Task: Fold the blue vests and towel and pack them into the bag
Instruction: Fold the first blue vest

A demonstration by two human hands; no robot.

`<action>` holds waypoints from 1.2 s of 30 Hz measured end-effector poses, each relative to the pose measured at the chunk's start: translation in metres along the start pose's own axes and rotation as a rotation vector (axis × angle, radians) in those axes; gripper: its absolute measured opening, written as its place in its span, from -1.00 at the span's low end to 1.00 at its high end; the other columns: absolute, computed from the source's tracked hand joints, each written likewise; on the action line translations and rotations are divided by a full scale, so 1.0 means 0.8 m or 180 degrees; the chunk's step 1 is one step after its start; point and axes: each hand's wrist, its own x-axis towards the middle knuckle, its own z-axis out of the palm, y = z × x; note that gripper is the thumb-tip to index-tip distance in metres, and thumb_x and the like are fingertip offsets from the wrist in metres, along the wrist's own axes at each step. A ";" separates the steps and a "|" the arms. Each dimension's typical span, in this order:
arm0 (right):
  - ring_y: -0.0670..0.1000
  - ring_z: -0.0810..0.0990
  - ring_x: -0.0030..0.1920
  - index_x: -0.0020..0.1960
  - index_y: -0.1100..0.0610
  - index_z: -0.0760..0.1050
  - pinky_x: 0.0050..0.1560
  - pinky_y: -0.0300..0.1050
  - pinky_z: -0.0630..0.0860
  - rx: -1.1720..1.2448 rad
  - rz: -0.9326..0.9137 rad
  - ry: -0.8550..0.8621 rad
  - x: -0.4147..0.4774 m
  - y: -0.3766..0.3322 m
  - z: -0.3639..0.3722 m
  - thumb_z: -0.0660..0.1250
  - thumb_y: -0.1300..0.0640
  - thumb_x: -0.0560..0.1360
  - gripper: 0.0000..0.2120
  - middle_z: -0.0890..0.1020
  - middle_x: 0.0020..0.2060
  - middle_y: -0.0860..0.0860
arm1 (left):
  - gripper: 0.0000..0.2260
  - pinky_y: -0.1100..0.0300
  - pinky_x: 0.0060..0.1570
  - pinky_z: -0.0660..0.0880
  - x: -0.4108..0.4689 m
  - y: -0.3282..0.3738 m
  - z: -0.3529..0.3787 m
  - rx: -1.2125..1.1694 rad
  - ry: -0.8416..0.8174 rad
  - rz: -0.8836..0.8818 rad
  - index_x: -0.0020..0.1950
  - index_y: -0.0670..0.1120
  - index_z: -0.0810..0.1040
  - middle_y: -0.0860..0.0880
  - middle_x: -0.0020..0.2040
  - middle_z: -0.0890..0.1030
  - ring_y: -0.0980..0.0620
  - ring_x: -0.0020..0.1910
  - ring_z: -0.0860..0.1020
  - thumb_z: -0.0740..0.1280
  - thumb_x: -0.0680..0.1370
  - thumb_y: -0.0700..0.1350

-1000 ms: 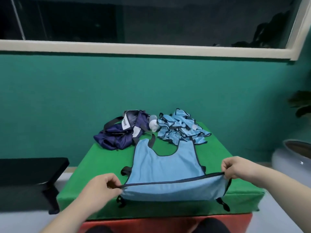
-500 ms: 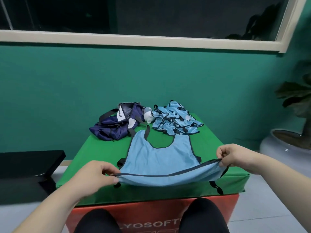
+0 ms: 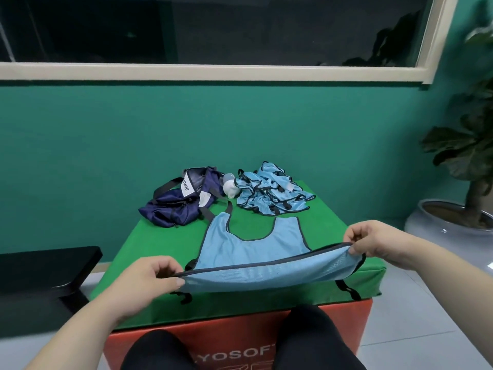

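We see a light blue mesh vest with dark trim (image 3: 253, 249) spread across the near half of the green-covered desk (image 3: 149, 252). Its neckline end lies flat, pointing away from us, and its near hem is lifted off the surface. The left hand (image 3: 149, 284) pinches the hem's left corner between thumb and curled fingers. The right hand (image 3: 373, 244) pinches the right corner the same way, so the hem hangs stretched between the two hands.

At the far right of the desk we find a crumpled heap of matching blue vests (image 3: 272, 193), and at the far left a slumped navy fabric bag with black straps (image 3: 181, 206). Between them sits a small white bundle (image 3: 230, 189); we cannot tell what it is. A red box (image 3: 333, 335) carries the desk top, a black bench (image 3: 45, 268) stands to the left, and a grey plant pot (image 3: 432, 236) to the right.
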 end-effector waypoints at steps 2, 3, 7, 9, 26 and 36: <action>-0.05 0.38 -0.42 -0.23 0.24 0.51 -0.44 -0.30 0.26 0.0030 0.0015 0.0008 -0.003 0.004 -0.003 0.43 0.29 0.15 -0.79 0.49 -0.38 0.11 | -0.82 0.19 -0.19 0.41 0.002 -0.003 0.004 -0.0035 0.0027 0.0014 -0.22 0.11 0.66 -0.07 -0.23 0.68 0.13 -0.32 0.51 0.52 0.46 -0.18; -0.05 0.37 -0.43 -0.24 0.23 0.50 -0.44 -0.29 0.26 0.0048 0.0027 -0.0008 -0.004 0.006 -0.004 0.42 0.30 0.15 -0.79 0.47 -0.38 0.11 | -0.82 0.18 -0.19 0.41 0.003 -0.003 0.006 -0.0016 0.0049 0.0021 -0.21 0.12 0.65 -0.03 -0.26 0.67 0.14 -0.33 0.50 0.52 0.46 -0.16; 0.00 0.39 -0.41 -0.27 0.20 0.48 -0.44 -0.23 0.28 0.0246 0.0057 -0.0138 -0.005 0.008 -0.007 0.41 0.34 0.17 -0.82 0.45 -0.40 0.12 | -0.79 0.32 -0.28 0.39 0.005 -0.007 0.014 -0.0039 0.0009 0.0088 -0.24 0.14 0.63 0.09 -0.33 0.64 0.19 -0.37 0.49 0.51 0.46 -0.17; 0.01 0.39 -0.41 -0.27 0.19 0.49 -0.45 -0.24 0.29 0.0291 0.0054 -0.0146 -0.002 0.009 -0.009 0.42 0.43 0.25 -0.81 0.44 -0.39 0.13 | -0.79 0.35 -0.29 0.39 0.008 -0.012 0.017 -0.0075 -0.0042 0.0077 -0.24 0.14 0.63 0.10 -0.33 0.64 0.20 -0.37 0.50 0.52 0.47 -0.17; 0.04 0.44 -0.30 -0.18 0.18 0.54 -0.33 -0.15 0.29 0.0338 0.0252 0.1279 0.201 0.054 0.008 0.44 0.41 0.39 -0.83 0.54 -0.31 0.09 | -0.74 0.15 -0.06 0.51 0.207 -0.079 0.049 -0.0417 0.0296 -0.0237 -0.08 0.06 0.63 0.06 -0.16 0.65 0.08 -0.23 0.57 0.52 0.43 -0.30; 0.07 0.47 -0.31 -0.21 0.14 0.58 -0.21 -0.07 0.41 -0.0188 0.0534 0.1625 0.377 0.064 -0.019 0.52 0.28 0.35 -0.86 0.60 -0.30 0.10 | -0.80 0.29 -0.18 0.40 0.390 -0.089 0.066 0.0163 0.0837 -0.0161 0.00 0.11 0.58 0.15 -0.07 0.60 0.18 -0.18 0.54 0.44 0.50 -0.17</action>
